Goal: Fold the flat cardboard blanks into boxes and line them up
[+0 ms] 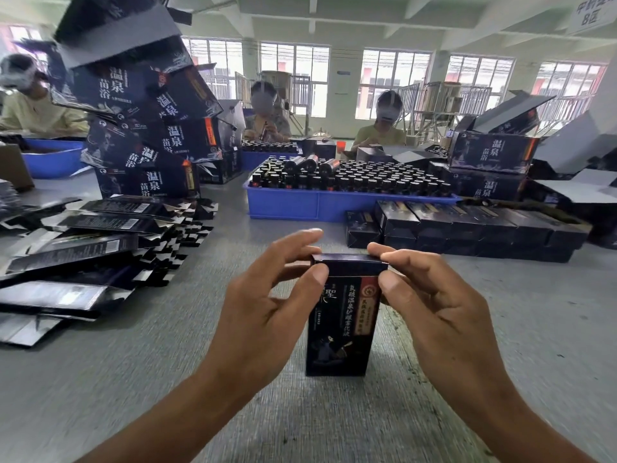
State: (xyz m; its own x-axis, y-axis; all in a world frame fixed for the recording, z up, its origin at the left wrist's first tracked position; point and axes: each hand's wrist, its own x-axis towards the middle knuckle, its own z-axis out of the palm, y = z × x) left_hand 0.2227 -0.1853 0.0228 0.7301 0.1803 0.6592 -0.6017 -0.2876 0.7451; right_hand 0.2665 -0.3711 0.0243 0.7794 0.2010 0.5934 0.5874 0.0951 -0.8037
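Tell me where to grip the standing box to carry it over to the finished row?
Probably by its two narrow sides, just below the top. The box stands upright on the table, tall and slim, so come from above. The left hand and right hand already pinch its top corners, thumbs on the near face. The finished row lies behind, to the right.

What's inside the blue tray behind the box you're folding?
The blue tray is packed with dark capped bottles standing upright, and a few lie on top. Its floor is covered, and whether the bottles are filled cannot be seen.
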